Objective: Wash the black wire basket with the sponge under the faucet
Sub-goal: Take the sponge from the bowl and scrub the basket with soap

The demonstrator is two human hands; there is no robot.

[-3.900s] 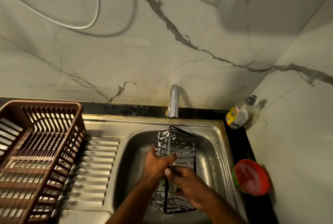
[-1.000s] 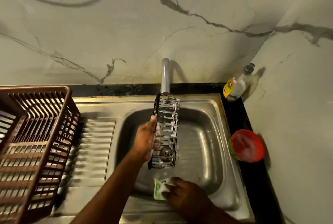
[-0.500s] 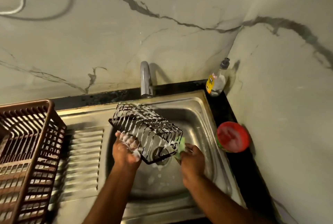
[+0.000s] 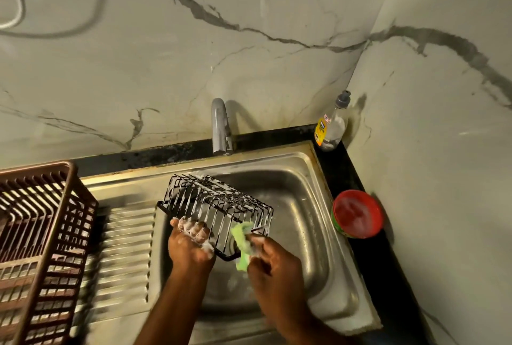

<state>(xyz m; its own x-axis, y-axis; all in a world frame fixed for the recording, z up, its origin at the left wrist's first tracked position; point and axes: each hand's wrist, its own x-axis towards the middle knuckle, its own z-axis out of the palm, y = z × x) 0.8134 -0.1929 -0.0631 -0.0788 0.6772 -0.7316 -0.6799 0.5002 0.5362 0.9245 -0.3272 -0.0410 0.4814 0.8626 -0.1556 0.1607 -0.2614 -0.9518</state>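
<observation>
The black wire basket (image 4: 219, 200), streaked with white suds, is held tilted over the steel sink (image 4: 302, 178), below and in front of the faucet (image 4: 220, 125). My left hand (image 4: 191, 242), covered in foam, grips the basket's near left edge with fingers curled round the wires. My right hand (image 4: 273, 256) holds a green sponge (image 4: 242, 245) and presses it against the basket's near right side. No water stream shows from the faucet.
A brown plastic dish rack (image 4: 41, 233) stands on the ribbed drainboard (image 4: 127, 247) at the left. A clear soap bottle (image 4: 331, 123) stands in the back right corner. A red-lidded tub (image 4: 357, 213) sits on the black counter right of the sink.
The basket went from upright under the faucet to tilted on its side. My right hand brought the sponge up from the sink's front and now rubs it on the basket's near side.
</observation>
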